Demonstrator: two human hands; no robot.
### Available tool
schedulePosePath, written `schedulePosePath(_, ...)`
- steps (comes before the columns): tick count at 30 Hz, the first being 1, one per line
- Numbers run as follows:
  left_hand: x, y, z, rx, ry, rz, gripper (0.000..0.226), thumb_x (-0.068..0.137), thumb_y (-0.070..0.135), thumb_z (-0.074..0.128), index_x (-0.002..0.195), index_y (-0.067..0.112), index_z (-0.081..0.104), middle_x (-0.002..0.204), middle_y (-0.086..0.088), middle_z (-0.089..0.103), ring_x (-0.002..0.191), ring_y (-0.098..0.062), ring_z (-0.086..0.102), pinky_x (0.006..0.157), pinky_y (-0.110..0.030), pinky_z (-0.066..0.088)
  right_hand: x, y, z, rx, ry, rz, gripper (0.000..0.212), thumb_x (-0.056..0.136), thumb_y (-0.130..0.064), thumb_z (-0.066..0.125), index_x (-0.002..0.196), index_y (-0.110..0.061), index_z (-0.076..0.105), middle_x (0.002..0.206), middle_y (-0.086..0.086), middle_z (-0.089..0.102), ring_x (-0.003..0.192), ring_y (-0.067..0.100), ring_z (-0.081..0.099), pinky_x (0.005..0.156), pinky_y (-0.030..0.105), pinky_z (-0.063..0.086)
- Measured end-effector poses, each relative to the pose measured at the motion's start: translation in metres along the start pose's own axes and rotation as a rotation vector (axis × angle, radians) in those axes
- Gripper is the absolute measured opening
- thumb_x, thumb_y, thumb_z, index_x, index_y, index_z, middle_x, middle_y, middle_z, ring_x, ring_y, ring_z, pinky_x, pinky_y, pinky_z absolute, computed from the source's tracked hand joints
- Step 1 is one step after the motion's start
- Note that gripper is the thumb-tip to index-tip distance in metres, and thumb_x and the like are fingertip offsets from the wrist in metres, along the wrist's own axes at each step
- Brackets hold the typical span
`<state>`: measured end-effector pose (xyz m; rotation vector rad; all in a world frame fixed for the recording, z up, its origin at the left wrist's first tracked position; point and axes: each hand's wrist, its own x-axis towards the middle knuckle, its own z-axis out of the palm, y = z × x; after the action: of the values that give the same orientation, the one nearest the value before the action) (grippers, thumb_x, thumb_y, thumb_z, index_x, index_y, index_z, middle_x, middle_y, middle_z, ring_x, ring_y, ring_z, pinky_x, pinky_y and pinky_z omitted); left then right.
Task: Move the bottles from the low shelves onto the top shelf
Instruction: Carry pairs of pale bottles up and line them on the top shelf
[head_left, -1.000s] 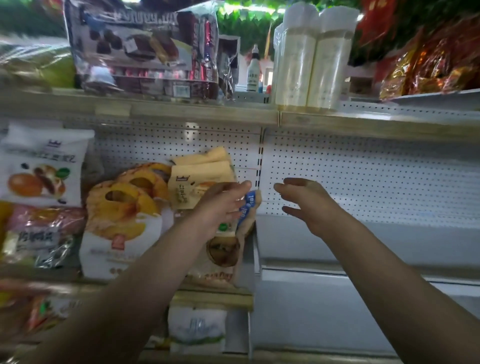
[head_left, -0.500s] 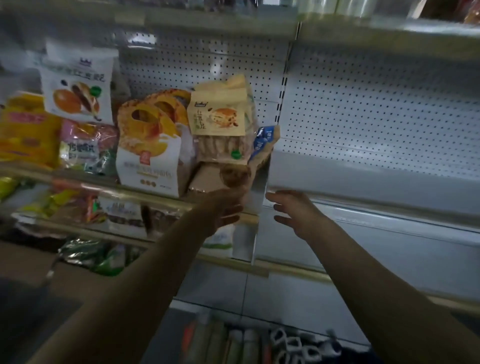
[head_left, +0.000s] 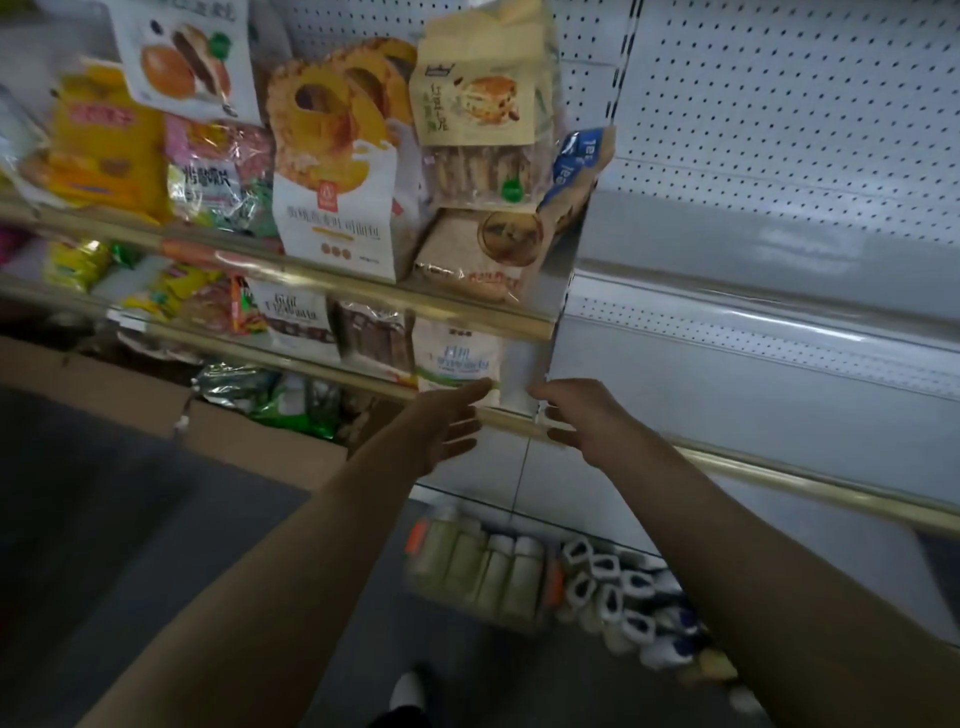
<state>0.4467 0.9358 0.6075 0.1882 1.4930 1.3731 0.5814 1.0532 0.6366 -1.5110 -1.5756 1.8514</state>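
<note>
Several pale bottles with white caps (head_left: 488, 571) stand in a row low down near the floor, with a cluster of small white-capped bottles (head_left: 618, 587) to their right. Both my arms reach forward and down. My left hand (head_left: 441, 426) is open with straight fingers and holds nothing, well above the bottles. My right hand (head_left: 576, 415) is beside it, fingers loosely bent and empty, in front of a gold shelf edge (head_left: 779, 475). The top shelf is out of view.
Bags of bread and snacks (head_left: 332, 156) fill the left shelves. The right shelves (head_left: 779, 260) are bare white metal with pegboard backs. A cardboard box (head_left: 260, 441) stands on the floor at left. My shoe (head_left: 410, 691) shows at the bottom.
The view has swung down from the top shelf to the low shelves and floor. Both hands have dropped with it, still empty, and the low bottles have come into view.
</note>
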Motion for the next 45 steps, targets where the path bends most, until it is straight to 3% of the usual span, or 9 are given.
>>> schedulePosePath(7, 0.04, -0.019, -0.023, 0.007, 0.013, -0.079, 0.041, 0.085, 0.034, 0.077, 0.118, 0.019, 0.058, 0.127, -0.012, 0.058, 0.102, -0.023, 0.062, 0.095, -0.041, 0.053, 0.034, 0.028, 0.021, -0.006, 0.023, 0.082, 0.047, 0.087, -0.024, 0.079, 0.128, -0.005, 0.064, 0.121, 0.01, 0.063, 0.11, 0.022, 0.06, 0.095, 0.04, 0.057)
schedulePosePath(16, 0.112, -0.044, -0.073, 0.078, -0.013, -0.239, 0.037, 0.08, 0.036, 0.081, 0.105, 0.016, 0.063, 0.111, -0.008, 0.061, 0.099, -0.022, 0.064, 0.083, -0.037, 0.055, 0.079, 0.058, 0.052, 0.062, 0.07, 0.254, 0.045, 0.09, -0.016, 0.077, 0.129, -0.003, 0.061, 0.129, 0.013, 0.06, 0.117, 0.025, 0.055, 0.092, 0.037, 0.051)
schedulePosePath(22, 0.154, -0.083, -0.088, 0.154, -0.018, -0.341, 0.037, 0.086, 0.043, 0.074, 0.112, 0.018, 0.062, 0.124, -0.006, 0.061, 0.112, -0.02, 0.061, 0.092, -0.036, 0.051, 0.113, 0.104, 0.072, 0.004, 0.113, 0.383, 0.027, 0.094, -0.018, 0.072, 0.114, -0.006, 0.061, 0.11, 0.011, 0.061, 0.104, 0.024, 0.058, 0.07, 0.028, 0.05)
schedulePosePath(26, 0.162, -0.119, -0.093, 0.132, 0.006, -0.425, 0.025, 0.088, 0.039, 0.073, 0.103, 0.021, 0.063, 0.115, -0.004, 0.061, 0.113, -0.022, 0.059, 0.087, -0.035, 0.049, 0.133, 0.155, 0.078, 0.044, 0.106, 0.46, 0.015, 0.09, -0.015, 0.073, 0.093, -0.019, 0.058, 0.092, 0.01, 0.06, 0.091, 0.025, 0.059, 0.085, 0.042, 0.053)
schedulePosePath(30, 0.181, -0.161, -0.104, 0.092, 0.074, -0.479, 0.03, 0.089, 0.034, 0.073, 0.109, 0.016, 0.06, 0.106, 0.001, 0.062, 0.109, -0.021, 0.06, 0.087, -0.035, 0.049, 0.157, 0.198, 0.079, 0.063, 0.083, 0.53, 0.043, 0.085, -0.015, 0.077, 0.123, -0.011, 0.059, 0.11, 0.015, 0.065, 0.103, 0.031, 0.064, 0.092, 0.047, 0.056)
schedulePosePath(34, 0.206, -0.211, -0.117, 0.082, 0.151, -0.51, 0.036, 0.088, 0.032, 0.075, 0.112, 0.013, 0.056, 0.092, -0.001, 0.06, 0.091, -0.017, 0.06, 0.071, -0.029, 0.047, 0.185, 0.239, 0.088, 0.084, 0.065, 0.607, 0.043, 0.085, -0.012, 0.078, 0.122, -0.01, 0.057, 0.095, 0.005, 0.06, 0.083, 0.019, 0.059, 0.061, 0.03, 0.052)
schedulePosePath(39, 0.244, -0.277, -0.128, 0.083, 0.255, -0.537, 0.035, 0.085, 0.032, 0.078, 0.101, 0.011, 0.055, 0.082, -0.005, 0.056, 0.074, -0.016, 0.055, 0.063, -0.028, 0.045, 0.225, 0.295, 0.101, 0.002, 0.021, 0.673, 0.029, 0.095, -0.012, 0.066, 0.121, -0.003, 0.06, 0.122, 0.013, 0.056, 0.109, 0.027, 0.054, 0.092, 0.04, 0.048)
schedulePosePath(42, 0.268, -0.313, -0.131, 0.071, 0.295, -0.542, 0.029, 0.087, 0.031, 0.077, 0.088, 0.014, 0.054, 0.083, -0.007, 0.056, 0.076, -0.019, 0.055, 0.066, -0.031, 0.045, 0.253, 0.33, 0.111, -0.038, 0.02, 0.709, 0.014, 0.092, -0.013, 0.071, 0.102, -0.01, 0.061, 0.129, 0.014, 0.055, 0.119, 0.032, 0.054, 0.101, 0.045, 0.05)
schedulePosePath(45, 0.289, -0.345, -0.136, 0.073, 0.332, -0.537, 0.037, 0.087, 0.034, 0.076, 0.105, 0.009, 0.056, 0.095, -0.01, 0.059, 0.085, -0.021, 0.056, 0.074, -0.035, 0.047, 0.282, 0.363, 0.123, -0.093, 0.019, 0.719, 0.021, 0.088, -0.017, 0.077, 0.092, -0.017, 0.056, 0.127, 0.011, 0.058, 0.118, 0.03, 0.056, 0.099, 0.044, 0.052)
